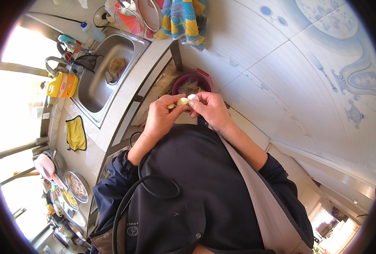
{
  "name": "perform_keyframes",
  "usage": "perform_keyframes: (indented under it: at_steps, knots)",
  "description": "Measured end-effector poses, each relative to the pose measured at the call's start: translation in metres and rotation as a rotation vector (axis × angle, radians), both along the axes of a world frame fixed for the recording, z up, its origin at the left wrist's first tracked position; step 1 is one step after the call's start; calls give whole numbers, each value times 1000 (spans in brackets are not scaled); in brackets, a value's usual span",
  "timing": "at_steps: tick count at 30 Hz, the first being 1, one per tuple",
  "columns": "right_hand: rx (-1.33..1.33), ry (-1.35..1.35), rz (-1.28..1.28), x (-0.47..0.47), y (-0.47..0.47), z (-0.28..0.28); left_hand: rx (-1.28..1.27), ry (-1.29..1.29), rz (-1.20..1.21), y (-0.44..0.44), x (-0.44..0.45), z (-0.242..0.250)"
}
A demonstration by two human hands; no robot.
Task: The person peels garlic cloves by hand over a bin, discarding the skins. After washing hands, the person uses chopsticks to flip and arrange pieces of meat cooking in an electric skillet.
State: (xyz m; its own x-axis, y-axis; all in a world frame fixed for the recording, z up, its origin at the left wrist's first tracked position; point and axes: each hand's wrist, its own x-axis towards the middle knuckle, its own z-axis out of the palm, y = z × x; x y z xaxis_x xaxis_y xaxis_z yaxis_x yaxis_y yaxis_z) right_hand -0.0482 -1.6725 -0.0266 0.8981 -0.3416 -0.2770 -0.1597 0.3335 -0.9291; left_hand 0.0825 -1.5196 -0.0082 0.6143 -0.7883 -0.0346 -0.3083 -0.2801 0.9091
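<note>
My left hand (162, 115) holds a pale, peeled-looking garlic clove (183, 101) between thumb and fingertips. A second clove (171, 106) is tucked against its fingers. With thumb and forefinger, my right hand (214, 109) pinches a white piece (193, 97), garlic skin or another clove; I cannot tell which. The two hands meet at the fingertips. Below and beyond them stands a purple bucket (177, 83) with a pink handle, which has a clear plastic bag and some scraps inside. My hands partly cover its near side.
Left of me runs a tiled counter (94, 133) with a steel sink (94, 98), a yellow jug (62, 85) and a yellow cloth (76, 133). Bowls of cut food (77, 187) stand farther along. A striped towel (185, 22) hangs ahead; a tiled wall (257, 82) rises at right.
</note>
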Motion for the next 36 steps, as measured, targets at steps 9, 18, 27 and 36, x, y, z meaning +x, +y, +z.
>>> perform_keyframes:
  at_steps: [9, 18, 27, 36]
  knots:
    - [-64, -14, 0, 0, 3, 0, 41, -7, 19, 0, -2, 3]
    - [-183, 26, -25, 0, 3, -1, 87, 11, 13, 1, -3, 0]
    - [-171, 45, -16, 1, 2, 0, 57, 693, -118, 8, 9, -12]
    - [-9, 21, -16, 3, 0, 4, -139, 1034, -61, 5, 9, -18]
